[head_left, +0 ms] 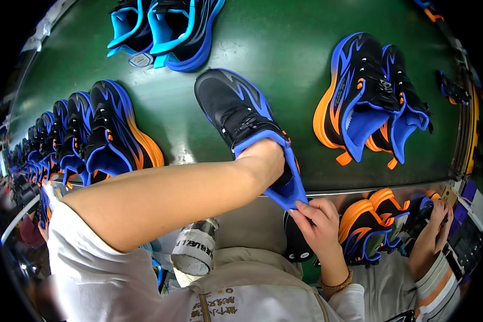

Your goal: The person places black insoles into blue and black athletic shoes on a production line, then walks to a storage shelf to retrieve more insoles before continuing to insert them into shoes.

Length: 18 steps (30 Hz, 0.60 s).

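Far left: a row of black-and-blue shoes (pixel 110 121) recedes along the green desk (pixel 273 51), toes pointing away. Next, at the far edge, a cyan-lined pair (pixel 198 48). Below the desk's near edge, a white taped cylinder (pixel 193 249).

Centre: the shoe being worked on (pixel 244 115), toe over the desk, heel hanging past the near edge. Left hand (pixel 267 155) is sunk into its opening past the wrist; fingers hidden, so cannot tell whether they grip or lie flat. Right hand (pixel 321 222) pinches the blue heel collar between thumb and fingers.

Step in hand, by my reading: work inside the shoe, collar held back for access. Next move probably calls for a steady pinch at the heel while the inner hand presses or feels toward the toe.

Right: an orange-soled pair (pixel 354 96) stands on the desk; nearer, more orange-soled shoes (pixel 359 214), beside a co-worker's hands (pixel 440 214).
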Tool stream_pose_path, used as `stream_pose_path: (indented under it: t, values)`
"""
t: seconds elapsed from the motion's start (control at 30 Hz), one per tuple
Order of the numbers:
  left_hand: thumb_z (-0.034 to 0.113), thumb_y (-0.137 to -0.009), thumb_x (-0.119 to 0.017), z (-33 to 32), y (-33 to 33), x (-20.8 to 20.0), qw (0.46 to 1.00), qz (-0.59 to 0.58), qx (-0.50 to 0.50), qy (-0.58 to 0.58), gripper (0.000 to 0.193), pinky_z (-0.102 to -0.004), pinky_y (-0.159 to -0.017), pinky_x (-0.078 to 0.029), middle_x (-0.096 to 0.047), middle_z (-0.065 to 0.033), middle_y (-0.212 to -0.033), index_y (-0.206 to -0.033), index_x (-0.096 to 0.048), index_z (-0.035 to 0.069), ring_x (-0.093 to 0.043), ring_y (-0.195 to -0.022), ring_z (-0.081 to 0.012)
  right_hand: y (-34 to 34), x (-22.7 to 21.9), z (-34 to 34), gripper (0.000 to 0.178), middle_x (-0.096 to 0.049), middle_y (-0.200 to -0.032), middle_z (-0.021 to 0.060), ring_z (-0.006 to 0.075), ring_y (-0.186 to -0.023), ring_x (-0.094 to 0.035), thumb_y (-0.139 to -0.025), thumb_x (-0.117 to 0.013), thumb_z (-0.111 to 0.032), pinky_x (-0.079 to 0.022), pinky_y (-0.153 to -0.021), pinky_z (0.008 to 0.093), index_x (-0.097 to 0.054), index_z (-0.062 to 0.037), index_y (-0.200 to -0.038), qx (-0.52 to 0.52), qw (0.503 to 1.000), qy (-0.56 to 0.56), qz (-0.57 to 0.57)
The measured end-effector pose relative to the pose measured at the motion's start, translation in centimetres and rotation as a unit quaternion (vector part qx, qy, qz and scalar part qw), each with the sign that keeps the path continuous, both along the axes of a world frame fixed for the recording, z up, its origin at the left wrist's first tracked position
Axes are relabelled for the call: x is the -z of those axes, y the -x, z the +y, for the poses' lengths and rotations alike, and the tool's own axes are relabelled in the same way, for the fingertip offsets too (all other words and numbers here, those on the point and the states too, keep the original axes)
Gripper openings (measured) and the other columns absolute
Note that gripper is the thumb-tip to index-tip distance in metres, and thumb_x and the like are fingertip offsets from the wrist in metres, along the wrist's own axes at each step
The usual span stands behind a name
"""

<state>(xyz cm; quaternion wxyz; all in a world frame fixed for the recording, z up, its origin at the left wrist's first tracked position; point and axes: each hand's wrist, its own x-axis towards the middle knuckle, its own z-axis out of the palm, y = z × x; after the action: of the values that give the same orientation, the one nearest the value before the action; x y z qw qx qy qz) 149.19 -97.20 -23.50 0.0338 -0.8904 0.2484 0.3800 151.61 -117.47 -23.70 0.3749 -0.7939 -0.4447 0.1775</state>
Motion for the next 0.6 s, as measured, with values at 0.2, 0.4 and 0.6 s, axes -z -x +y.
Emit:
stream_pose_path:
  t: [0.2,0.4,0.6]
  values:
    - [0.020,-0.068,-0.059,0.4,2.5,0.9,0.981,-0.170,-0.054,0.079,0.021,-0.0376,-0.064,-0.048,-0.066,-0.0056,-0.083,-0.083,-0.069,0.009,-0.061,-0.078,-0.0245,-0.4,0.3,-0.1,0.027,-0.050,-0.065,0.0030,0.0185,-0.055,-0.046,-0.059,-0.077,-0.013,-0.033,-0.050,0.0297,-0.064,-0.0072,-0.082,-0.031,0.999,-0.021,-0.007]
    - [0.021,-0.070,-0.056,-0.4,2.1,1.3,0.980,-0.196,-0.005,0.033,0.023,-0.0410,-0.062,-0.046,-0.064,-0.0083,-0.081,-0.084,-0.069,0.007,-0.060,-0.075,-0.0267,-0.4,0.8,-0.3,0.027,-0.050,-0.064,0.0034,0.0191,-0.055,-0.046,-0.059,-0.077,-0.012,-0.034,-0.051,0.0300,-0.063,-0.0062,-0.081,-0.032,0.999,-0.024,0.000]
    - [0.026,-0.067,-0.060,-0.7,2.5,2.2,0.980,-0.197,-0.012,0.027,0.022,-0.0423,-0.062,-0.045,-0.064,-0.0078,-0.076,-0.078,-0.069,0.008,-0.060,-0.073,-0.0266,0.0,1.3,-0.1,0.025,-0.050,-0.063,0.0039,0.0197,-0.055,-0.047,-0.061,-0.076,-0.009,-0.035,-0.051,0.0305,-0.061,-0.0054,-0.081,-0.026,0.999,-0.033,-0.001]
